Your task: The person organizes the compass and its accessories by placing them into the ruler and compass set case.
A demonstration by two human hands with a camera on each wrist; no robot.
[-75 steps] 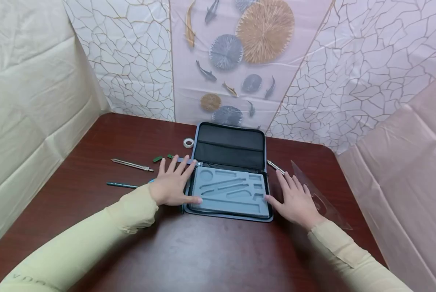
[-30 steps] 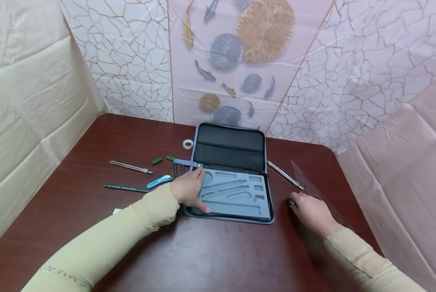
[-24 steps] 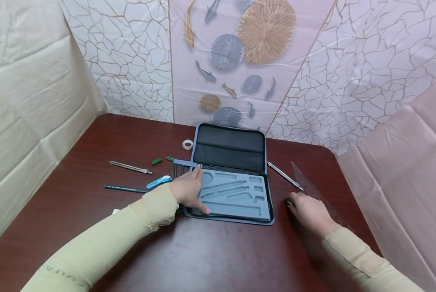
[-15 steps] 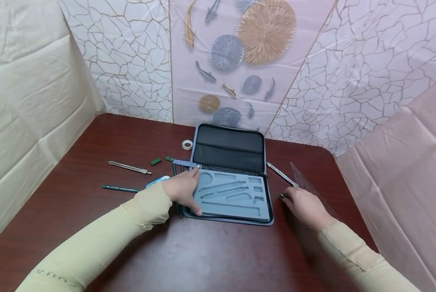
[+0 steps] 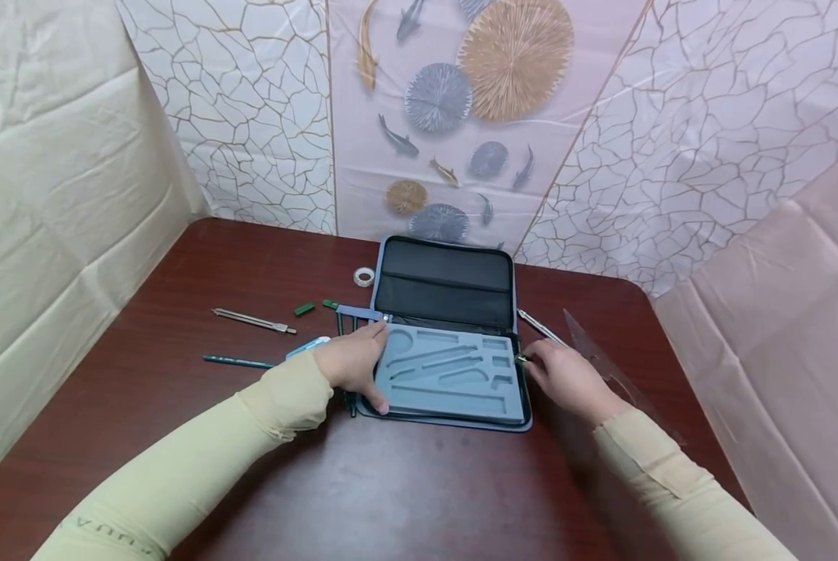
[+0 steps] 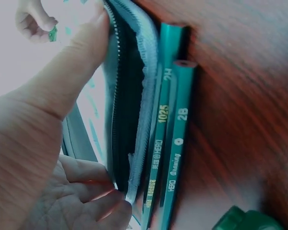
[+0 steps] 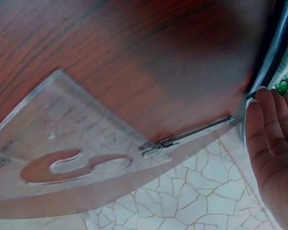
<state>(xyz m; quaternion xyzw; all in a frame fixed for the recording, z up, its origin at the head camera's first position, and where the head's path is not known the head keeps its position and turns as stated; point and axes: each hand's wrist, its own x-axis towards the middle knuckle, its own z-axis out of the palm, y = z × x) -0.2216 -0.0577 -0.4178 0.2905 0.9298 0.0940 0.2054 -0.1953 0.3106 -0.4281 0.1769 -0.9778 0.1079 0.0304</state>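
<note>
A zip case (image 5: pixel 443 282) lies unfolded, its grey-blue foam tray (image 5: pixel 454 389) full of bare cut-outs. My left hand (image 5: pixel 351 360) rests along the tray's left edge, thumb and fingers spread apart. Beside that edge, the left wrist view shows two green pencils marked 2H (image 6: pixel 165 91) and 2B (image 6: pixel 180 115). Between thumb and fingertips my right hand (image 5: pixel 569 379) pinches a small green object (image 7: pixel 282 86) at the tray's right edge, near the small square cut-outs. Fingers hide most of it, so its kind is unclear.
Right of the case lie a metal compass-like tool (image 5: pixel 541 326) and a clear set square (image 7: pixel 62 129). On the left are a divider-like tool (image 5: pixel 253 319), a green pencil (image 5: pixel 236 361), a blue cutter (image 5: pixel 308 347), a green block (image 5: pixel 304 308) and a tape roll (image 5: pixel 363 276).
My right hand, earlier spread by the case, picked up the small green object from the table at right and carried it left to the tray's edge. My left hand shifted slightly along its side.
</note>
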